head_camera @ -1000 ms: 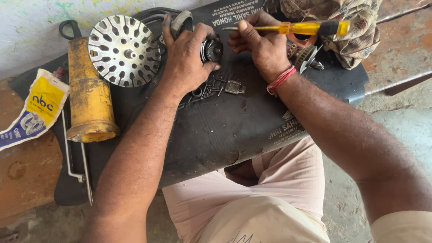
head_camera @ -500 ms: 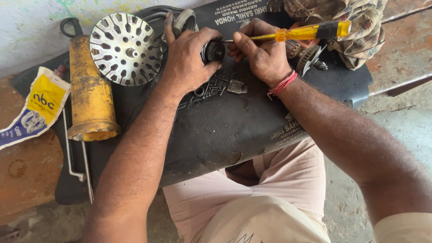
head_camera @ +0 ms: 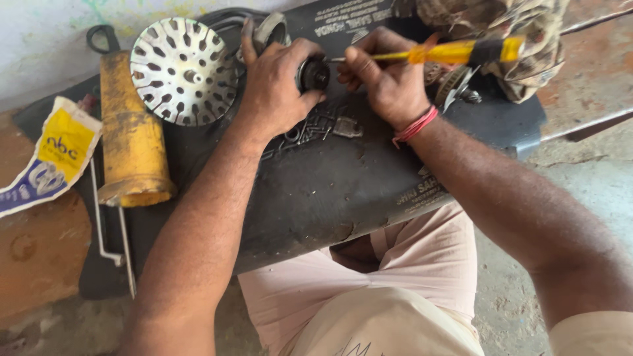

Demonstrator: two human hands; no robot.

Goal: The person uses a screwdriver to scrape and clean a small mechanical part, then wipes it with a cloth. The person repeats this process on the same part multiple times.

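- black mat (head_camera: pixel 330 198) across the lap – matte, scuffed rubber, same spot as a second ago
- yellow grease gun (head_camera: pixel 132 132), a grimy cylinder, hasn't budged
- slotted metal disc (head_camera: pixel 183 71), shiny, just beside the left hand (head_camera: pixel 280 86), which is clamped round the small round black part (head_camera: pixel 313 74)
- right hand (head_camera: pixel 389 82) grips the yellow-handled screwdriver (head_camera: pixel 455 51) – its tip has crept in against the part

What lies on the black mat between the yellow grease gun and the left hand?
In the head view, the perforated round metal disc lies between the yellow grease gun and the left hand, on the black mat.
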